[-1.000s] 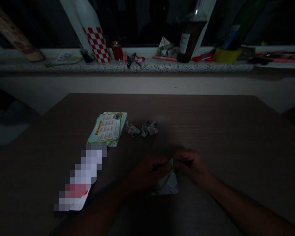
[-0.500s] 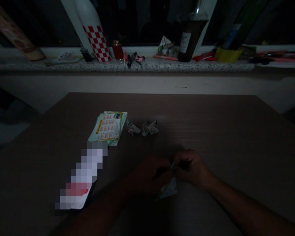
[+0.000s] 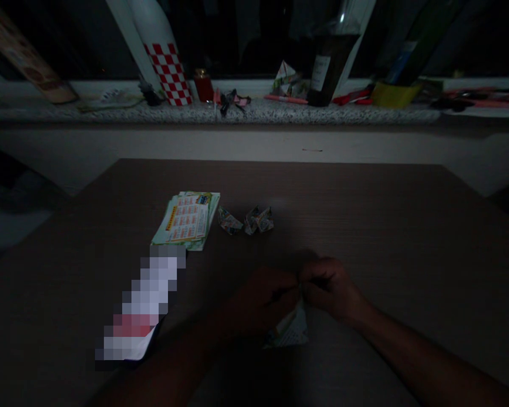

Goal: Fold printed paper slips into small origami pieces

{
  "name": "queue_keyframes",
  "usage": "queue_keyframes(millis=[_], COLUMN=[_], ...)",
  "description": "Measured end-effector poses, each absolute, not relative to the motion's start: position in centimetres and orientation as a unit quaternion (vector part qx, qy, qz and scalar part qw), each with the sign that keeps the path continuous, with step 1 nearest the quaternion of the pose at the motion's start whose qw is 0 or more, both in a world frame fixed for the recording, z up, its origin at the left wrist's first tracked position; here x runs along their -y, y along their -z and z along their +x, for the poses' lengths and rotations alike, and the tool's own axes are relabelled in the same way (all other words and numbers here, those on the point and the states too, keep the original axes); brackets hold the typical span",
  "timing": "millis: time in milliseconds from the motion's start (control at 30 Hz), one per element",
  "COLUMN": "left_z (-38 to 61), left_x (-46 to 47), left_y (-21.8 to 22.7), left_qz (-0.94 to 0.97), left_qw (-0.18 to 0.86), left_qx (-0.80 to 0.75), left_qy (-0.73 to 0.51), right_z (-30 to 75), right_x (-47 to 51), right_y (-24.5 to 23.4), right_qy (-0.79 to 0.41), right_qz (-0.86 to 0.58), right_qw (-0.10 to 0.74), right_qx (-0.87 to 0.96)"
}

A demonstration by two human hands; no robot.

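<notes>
My left hand (image 3: 269, 299) and my right hand (image 3: 331, 288) meet low over the table, fingertips pinched together at the top of a folded piece of printed paper (image 3: 294, 330). The paper's lower part shows as a pale, pointed flap beneath my left hand; its upper tip is hidden between the fingers. Both hands are closed on it. Beyond them sit several small folded paper pieces (image 3: 258, 220), and one more folded paper piece (image 3: 229, 221) lies to their left. A stack of printed slips (image 3: 189, 220) rests farther left. The light is dim.
A phone with a blurred-out screen (image 3: 146, 308) lies left of my left forearm on the wooden table (image 3: 385, 226). Behind, the stone windowsill (image 3: 254, 115) carries a checkered bottle (image 3: 167, 68), a dark labelled bottle (image 3: 322, 73), a yellow holder (image 3: 394, 94) and small clutter.
My fingertips have drawn slightly closer together at the paper's tip. Slightly more of the lower flap shows under my left hand. Everything else stays in place.
</notes>
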State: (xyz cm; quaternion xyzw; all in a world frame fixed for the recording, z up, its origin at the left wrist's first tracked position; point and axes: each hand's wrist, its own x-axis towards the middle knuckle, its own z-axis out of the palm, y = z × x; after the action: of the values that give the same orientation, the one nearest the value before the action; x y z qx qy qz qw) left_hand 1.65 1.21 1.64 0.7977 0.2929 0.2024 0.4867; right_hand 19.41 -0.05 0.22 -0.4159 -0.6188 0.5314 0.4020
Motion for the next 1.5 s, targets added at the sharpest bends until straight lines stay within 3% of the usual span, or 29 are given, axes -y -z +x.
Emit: queue_keyframes(millis=[467,700,1000,1233,1500], left_z=[1.59,1.23,1.41,1.36,1.47], left_x=[-1.25,-1.65,-1.61,-1.5,-1.55], left_y=[-2.01,-2.18,-1.68,-1.84,-2.31], left_qz=[0.805,0.734,0.649,0.618,0.62], left_qw=[0.387,0.407,0.449,0.513,0.496], left_qx=[-0.343,-0.418,-0.472,-0.431,-0.44], left_qy=[-0.291,-0.348,-0.393,-0.411,-0.42], right_z=[19.03,19.4,18.46,18.6,19.18], right_x=[0.34,0.15,0.12,0.3,0.59], right_y=[-0.23,-0.28,0.04,0.09,-0.11], right_qy=[-0.546,-0.574,-0.493,-0.47,-0.517], right_qz=[-0.421,-0.404,-0.48,-0.468,-0.429], right_qw=[0.411,0.439,0.505,0.493,0.445], right_qx=[0.596,0.561,0.521,0.564,0.592])
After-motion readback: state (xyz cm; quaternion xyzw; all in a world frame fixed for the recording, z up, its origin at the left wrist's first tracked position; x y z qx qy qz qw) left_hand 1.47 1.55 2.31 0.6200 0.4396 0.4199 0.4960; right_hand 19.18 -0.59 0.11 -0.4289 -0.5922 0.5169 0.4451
